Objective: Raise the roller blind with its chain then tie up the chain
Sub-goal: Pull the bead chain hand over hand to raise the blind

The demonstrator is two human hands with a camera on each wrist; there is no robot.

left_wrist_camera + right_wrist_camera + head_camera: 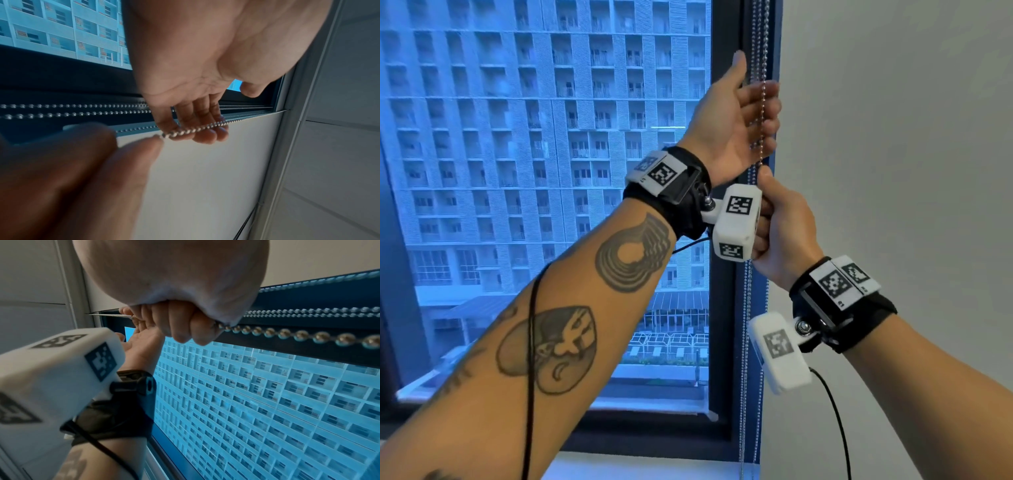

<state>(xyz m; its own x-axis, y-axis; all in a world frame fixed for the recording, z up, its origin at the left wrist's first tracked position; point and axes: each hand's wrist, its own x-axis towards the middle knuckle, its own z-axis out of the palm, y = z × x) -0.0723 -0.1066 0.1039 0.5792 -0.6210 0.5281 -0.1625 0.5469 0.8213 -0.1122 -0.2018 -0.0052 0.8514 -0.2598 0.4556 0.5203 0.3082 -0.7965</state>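
A metal bead chain (762, 116) hangs in several strands along the right side of the window. My left hand (736, 120) is raised, palm toward me, fingers relaxed. One strand (197, 129) lies across its fingertips, and none of the fingers close on it. Just below, my right hand (784, 226) is a fist with the thumb up and grips the same strand. In the right wrist view the chain (284, 333) leaves that fist (185, 288) and runs taut to the right; the left hand (141, 340) shows beyond it. The blind's fabric is not in view; the glass is uncovered.
The dark window frame (722, 308) stands just left of the chain, and a plain white wall (893, 137) is on the right. A white sill (654, 466) lies below. The left wrist camera (738, 219) hangs in front of my right hand.
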